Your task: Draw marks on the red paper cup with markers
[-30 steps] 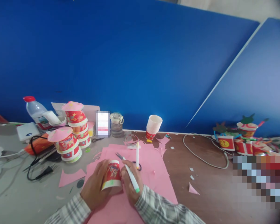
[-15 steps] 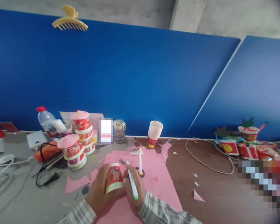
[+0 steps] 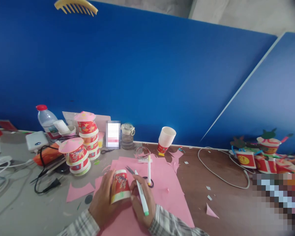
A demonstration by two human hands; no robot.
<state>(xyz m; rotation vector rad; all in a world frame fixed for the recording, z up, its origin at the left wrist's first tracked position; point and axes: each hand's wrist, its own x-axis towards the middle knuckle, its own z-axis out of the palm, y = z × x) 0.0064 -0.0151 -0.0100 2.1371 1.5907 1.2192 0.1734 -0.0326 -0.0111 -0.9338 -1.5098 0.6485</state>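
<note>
My left hand [image 3: 102, 194] is wrapped round the side of a red patterned paper cup [image 3: 121, 183]. The cup lies tilted with its wider end towards me, and yellow and green colouring shows along that end's white band. In my right hand [image 3: 144, 195] is a white marker [image 3: 142, 193] with a green end pointing down towards me. The right fingertips are close against the cup's right side; whether they touch it I cannot tell. Just beyond that hand lie scissors [image 3: 130, 170], partly hidden by it. A white marker with yellow ends [image 3: 149, 170] rests on the pink paper [image 3: 169, 200].
Paper-cup towers with pink roofs [image 3: 87, 126] stand at left, near a plastic bottle [image 3: 47, 121], a black plug [image 3: 51, 186] and cables. A glass jar [image 3: 127, 137] and stacked paper cups [image 3: 166, 137] stand behind. A white cable [image 3: 218, 180] and cup crafts [image 3: 245, 160] are at right.
The camera view has tilted slightly, shifting the background. Both hands keep nearly the same hold on the cup and the marker.
</note>
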